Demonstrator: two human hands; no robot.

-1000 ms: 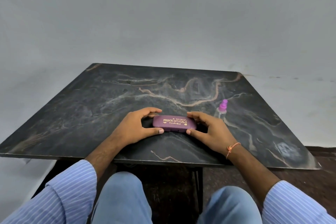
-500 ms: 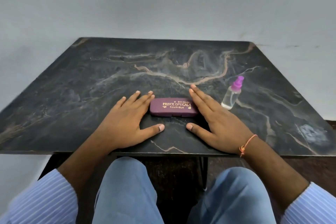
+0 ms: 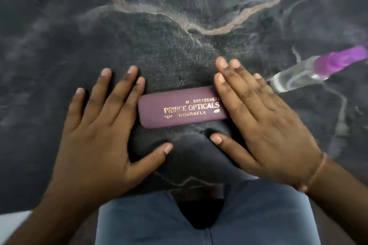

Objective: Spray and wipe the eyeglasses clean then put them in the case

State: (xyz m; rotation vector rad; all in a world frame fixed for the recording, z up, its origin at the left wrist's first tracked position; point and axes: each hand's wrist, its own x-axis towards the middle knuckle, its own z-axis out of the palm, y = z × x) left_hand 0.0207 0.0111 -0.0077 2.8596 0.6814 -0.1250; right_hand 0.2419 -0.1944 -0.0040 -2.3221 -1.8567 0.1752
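Dark marble table, closed case between flat hands.

The right hand covers the right end of the closed purple case, so the last digit of its gold number is hidden — and nothing inside the case shows. Just beyond the right hand's fingertips, the spray bottle is smeared by blur, its purple cap cut by the frame's edge. Both forearms run out of view below.
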